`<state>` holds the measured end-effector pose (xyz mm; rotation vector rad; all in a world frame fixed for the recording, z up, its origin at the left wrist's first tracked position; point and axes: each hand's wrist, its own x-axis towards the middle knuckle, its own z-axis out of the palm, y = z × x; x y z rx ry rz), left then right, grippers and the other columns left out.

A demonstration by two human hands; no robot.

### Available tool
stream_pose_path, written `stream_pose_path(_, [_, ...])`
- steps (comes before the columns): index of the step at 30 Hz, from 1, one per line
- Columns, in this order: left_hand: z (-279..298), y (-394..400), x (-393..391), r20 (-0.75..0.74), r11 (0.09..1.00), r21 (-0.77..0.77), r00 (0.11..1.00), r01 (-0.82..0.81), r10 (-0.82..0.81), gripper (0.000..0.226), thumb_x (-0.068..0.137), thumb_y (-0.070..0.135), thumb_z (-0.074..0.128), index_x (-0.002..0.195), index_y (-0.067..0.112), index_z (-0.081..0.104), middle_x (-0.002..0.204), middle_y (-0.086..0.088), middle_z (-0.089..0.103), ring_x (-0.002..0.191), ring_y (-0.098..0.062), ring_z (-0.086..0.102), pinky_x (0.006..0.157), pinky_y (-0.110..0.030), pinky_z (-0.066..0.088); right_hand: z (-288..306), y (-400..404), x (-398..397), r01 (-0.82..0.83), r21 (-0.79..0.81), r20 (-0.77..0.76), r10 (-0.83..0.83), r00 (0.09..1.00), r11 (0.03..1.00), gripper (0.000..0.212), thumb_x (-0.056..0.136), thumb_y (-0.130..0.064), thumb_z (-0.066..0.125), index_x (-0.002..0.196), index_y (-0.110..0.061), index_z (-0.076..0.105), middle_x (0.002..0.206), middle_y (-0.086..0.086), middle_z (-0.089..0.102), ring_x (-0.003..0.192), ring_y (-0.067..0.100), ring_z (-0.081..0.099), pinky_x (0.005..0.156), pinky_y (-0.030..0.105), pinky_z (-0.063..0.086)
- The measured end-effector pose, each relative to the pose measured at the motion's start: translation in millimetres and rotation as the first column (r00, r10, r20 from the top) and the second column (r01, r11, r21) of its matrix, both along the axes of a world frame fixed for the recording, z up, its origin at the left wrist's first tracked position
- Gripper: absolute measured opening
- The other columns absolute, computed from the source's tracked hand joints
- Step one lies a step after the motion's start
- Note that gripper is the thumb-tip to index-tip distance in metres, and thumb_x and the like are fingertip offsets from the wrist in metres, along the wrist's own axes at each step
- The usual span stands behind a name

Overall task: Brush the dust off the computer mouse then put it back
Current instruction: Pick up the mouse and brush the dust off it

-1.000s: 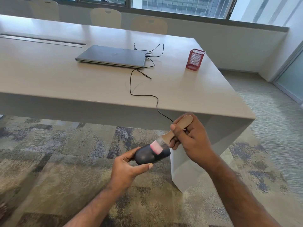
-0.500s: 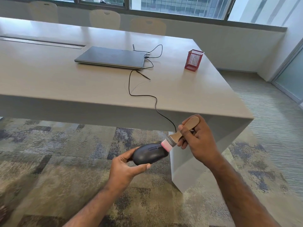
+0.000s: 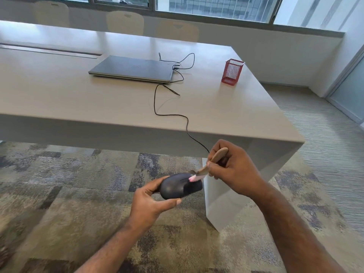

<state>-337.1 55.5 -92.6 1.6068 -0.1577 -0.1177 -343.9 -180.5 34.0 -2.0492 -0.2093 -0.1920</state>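
Note:
A black wired computer mouse [image 3: 178, 187] is held in front of the table, over the carpet, with my left hand [image 3: 152, 201] gripping its rear and underside. My right hand [image 3: 237, 170] holds a small brush [image 3: 213, 159] with a wooden handle and pink bristles. The bristles rest on the mouse's front top, near the wheel. The mouse's black cable [image 3: 171, 115] runs up over the table edge to a closed grey laptop [image 3: 132, 68].
The beige table [image 3: 59, 99] has its front edge and a slab leg [image 3: 226, 196] right behind my hands. A red mesh pen cup [image 3: 232, 71] stands at the back right of the table. Chairs [image 3: 125, 22] line the far side under the windows. Patterned carpet lies below.
The brush swept from the middle of the mouse to its front end, then came back onto the front top. The mouse stayed in my left hand.

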Motion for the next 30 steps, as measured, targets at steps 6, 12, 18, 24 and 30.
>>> stream_pose_path(6, [1.1, -2.5, 0.0, 0.004, 1.0, 0.006, 1.0, -0.012, 0.012, 0.066, 0.038, 0.028, 0.104, 0.098, 0.041, 0.079, 0.105, 0.018, 0.078, 0.101, 0.0, 0.072, 0.08, -0.01, 0.054, 1.2, 6.3, -0.3, 0.021, 0.093, 0.051, -0.026, 0.998, 0.995, 0.011, 0.076, -0.014, 0.071, 0.078, -0.019, 0.061, 0.071, 0.018, 0.065, 0.067, 0.048, 0.06, 0.056, 0.058, 0.053])
stream_pose_path(12, [0.3, -4.4, 1.2, -0.001, 1.0, -0.013, 1.0, -0.019, 0.019, 0.072, 0.036, 0.035, 0.101, 0.104, 0.032, 0.077, 0.105, 0.012, 0.079, 0.1, -0.004, 0.073, 0.081, -0.013, 0.056, -3.8, 12.4, 0.0, 0.039, 0.035, 0.048, -0.041, 0.998, 0.999, 0.014, 0.074, -0.017, 0.072, 0.078, -0.017, 0.058, 0.072, 0.013, 0.065, 0.065, 0.037, 0.058, 0.057, 0.046, 0.051])
stream_pose_path(18, [-0.8, -2.3, 0.3, 0.015, 1.0, 0.005, 1.0, -0.011, 0.011, 0.074, 0.038, 0.03, 0.104, 0.106, 0.033, 0.075, 0.107, 0.015, 0.079, 0.102, -0.003, 0.073, 0.084, -0.012, 0.055, -6.6, -4.2, 5.4, 0.121, 0.053, 0.04, -0.124, 0.992, 0.991, 0.016, 0.077, -0.006, 0.071, 0.077, -0.016, 0.059, 0.07, 0.02, 0.064, 0.067, 0.047, 0.059, 0.058, 0.06, 0.052])
stream_pose_path(24, [-1.4, -4.4, -0.2, 0.021, 1.0, 0.021, 1.0, -0.016, 0.016, 0.07, 0.041, 0.039, 0.096, 0.107, 0.033, 0.076, 0.107, 0.014, 0.079, 0.102, -0.004, 0.072, 0.083, -0.013, 0.055, -1.6, 11.7, 6.2, 0.072, 0.167, 0.066, -0.084, 0.994, 0.983, 0.012, 0.072, -0.012, 0.071, 0.076, -0.016, 0.06, 0.07, 0.025, 0.063, 0.062, 0.051, 0.058, 0.054, 0.057, 0.05])
stream_pose_path(30, [-6.2, -0.5, 0.0, 0.025, 1.0, 0.02, 1.0, -0.017, 0.017, 0.075, 0.043, 0.039, 0.098, 0.114, 0.028, 0.076, 0.112, 0.007, 0.078, 0.109, -0.01, 0.072, 0.091, -0.022, 0.056, -11.0, 4.3, 10.8, 0.102, 0.073, 0.004, -0.103, 0.995, 0.992, 0.014, 0.075, -0.01, 0.071, 0.077, -0.017, 0.059, 0.07, 0.019, 0.064, 0.066, 0.047, 0.06, 0.059, 0.055, 0.053])
